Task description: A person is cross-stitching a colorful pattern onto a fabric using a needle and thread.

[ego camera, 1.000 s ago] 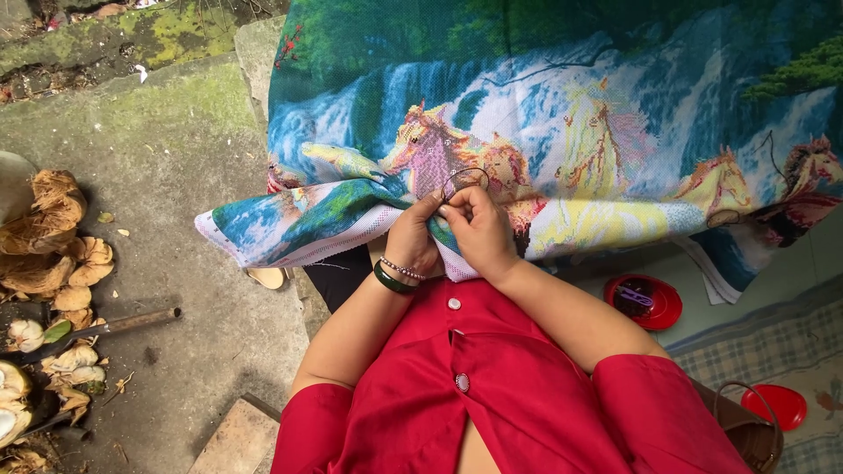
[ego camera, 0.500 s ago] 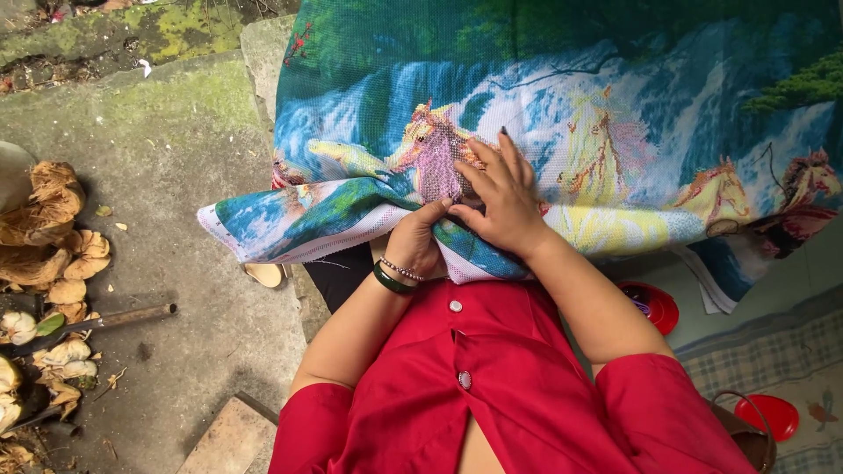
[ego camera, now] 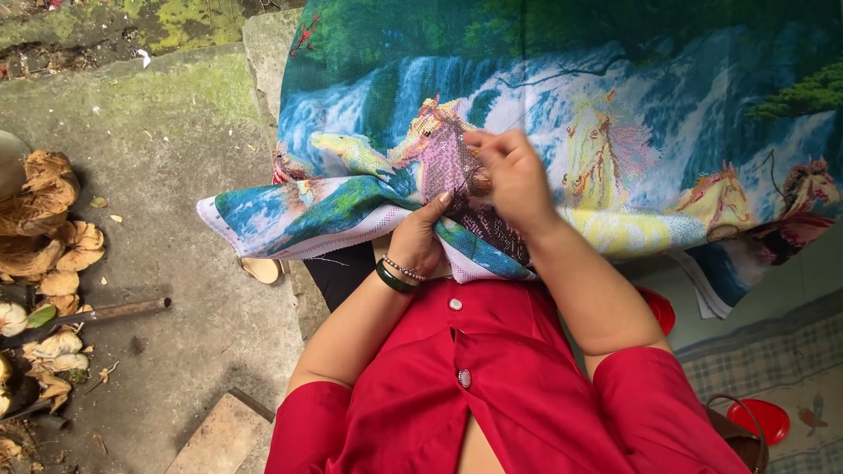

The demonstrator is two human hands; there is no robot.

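Observation:
A large embroidery cloth [ego camera: 615,114] with waterfalls and horses in blue, green and yellow lies spread over my lap. My left hand [ego camera: 420,237] grips the folded near edge of the cloth from below, thumb up against it. A green bangle and a bead bracelet circle that wrist. My right hand [ego camera: 509,180] is raised over the pink horse patch with its fingertips pinched together; whether a needle or thread sits between them is too small to tell. I wear a red buttoned top [ego camera: 500,386].
Dry coconut husks [ego camera: 39,228] lie piled at the left on the concrete ground, next to a dark long-handled tool [ego camera: 97,314]. A brick [ego camera: 219,434] sits near my left elbow. Red round lids [ego camera: 762,420] and a checked mat lie at the right.
My right hand has lifted from the cloth's near fold up and away over the pink horse, fingers closing into a pinch. My left hand has stayed on the fold.

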